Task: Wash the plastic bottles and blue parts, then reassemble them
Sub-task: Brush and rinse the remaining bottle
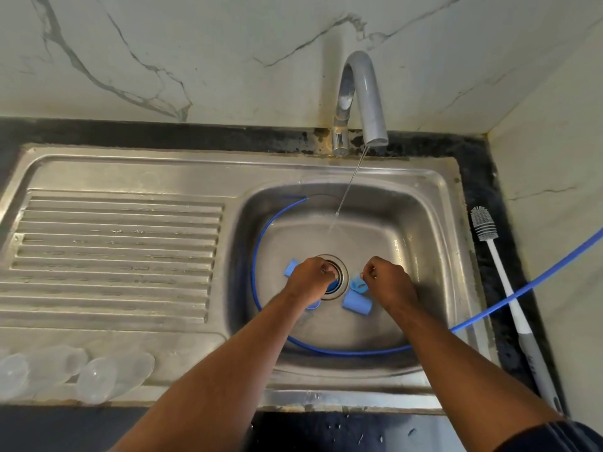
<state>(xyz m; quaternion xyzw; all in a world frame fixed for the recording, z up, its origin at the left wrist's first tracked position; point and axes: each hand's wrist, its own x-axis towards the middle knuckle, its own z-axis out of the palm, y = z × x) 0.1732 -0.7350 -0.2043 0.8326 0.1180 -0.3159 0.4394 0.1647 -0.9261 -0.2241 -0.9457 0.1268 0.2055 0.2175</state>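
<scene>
Worked low in the sink (434,223), near the running tap (365,93), likely for rinsing. Pinched a small blue part (357,283) at the right hand's (388,283) fingertips. Curled the left hand (308,277); could not tell around what. Found a blue cap (356,304) on its side just below the right hand, long axis slanting down-right. Found clear bottles (81,373) lying well left of the left hand, probably draining.
</scene>
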